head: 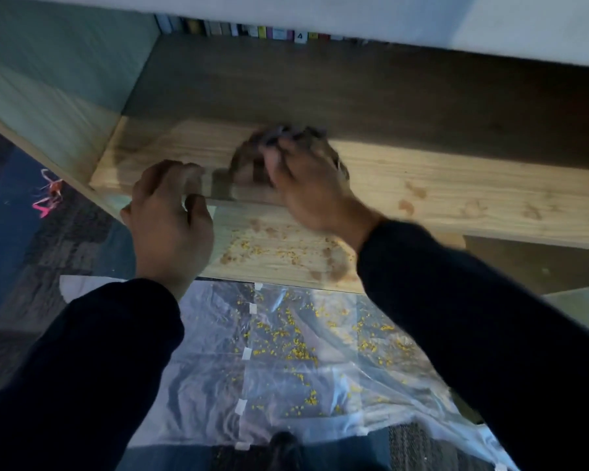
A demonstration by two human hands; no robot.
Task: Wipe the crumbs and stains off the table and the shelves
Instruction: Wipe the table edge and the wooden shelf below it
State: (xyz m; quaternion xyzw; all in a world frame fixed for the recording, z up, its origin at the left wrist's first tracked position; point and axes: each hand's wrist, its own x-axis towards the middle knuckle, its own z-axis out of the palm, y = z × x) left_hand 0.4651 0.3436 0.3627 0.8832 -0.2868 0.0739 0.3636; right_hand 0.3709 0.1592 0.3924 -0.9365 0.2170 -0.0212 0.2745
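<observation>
Right hand: the right hand [306, 178] is closed around a bunched cloth [252, 158], which is pressed onto the upper shelf [422, 185]; the cloth is blurred, so its exact outline cannot be told.
Left hand: the left hand [170, 212] is curled over the front left edge of the upper shelf with nothing held, apparently as a brace.
Stains: brown stains [408, 205] are seen on the upper shelf to the right of the cloth, well apart from it and not yet wiped.
Crumbs: yellow crumbs [269, 249] and brown smears lie on the lower board [303, 263], just below the right wrist.
Floor sheet: a taped plastic sheet [218, 368] under the shelves carries many fallen crumbs.
Risk, spread: crumbs could be swept past the edge of the sheet onto the carpet [65, 239] if a stroke is made leftwards.
Risk, smear: stains could be smeared rather than lifted if the bunched cloth is already soiled.
Risk, sleeve: the dark sleeve [456, 300] could be dragged through the crumbs on the lower board.
</observation>
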